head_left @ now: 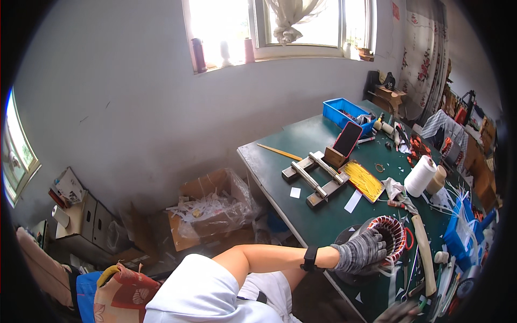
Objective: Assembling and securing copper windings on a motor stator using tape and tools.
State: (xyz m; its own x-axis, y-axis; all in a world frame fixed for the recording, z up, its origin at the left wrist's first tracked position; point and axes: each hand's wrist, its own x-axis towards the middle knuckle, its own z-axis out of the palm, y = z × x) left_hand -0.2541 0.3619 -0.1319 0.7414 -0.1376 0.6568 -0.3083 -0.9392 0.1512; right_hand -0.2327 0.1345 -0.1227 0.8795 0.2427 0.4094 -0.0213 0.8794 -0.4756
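Two hands: your left hand (362, 251), in a grey knit glove, lies over the wound ring (397, 230), fingers bent against its left side; how firmly it grips, you cannot tell from this view. Your right hand (397, 313) is blurred at the lower edge, so whether it is spread or holding something cannot be told.
Wound ring: on the green counter (320, 222), near the edge closest to you, red-laced coils showing past your glove.
Right of the ring: a red loop handle (412, 240), then a long cream bar (424, 255).
Beyond it: yellow strips (365, 181), a white thread cone (420, 176).
Farther back: a propped phone (347, 139), a blue bin (331, 113).
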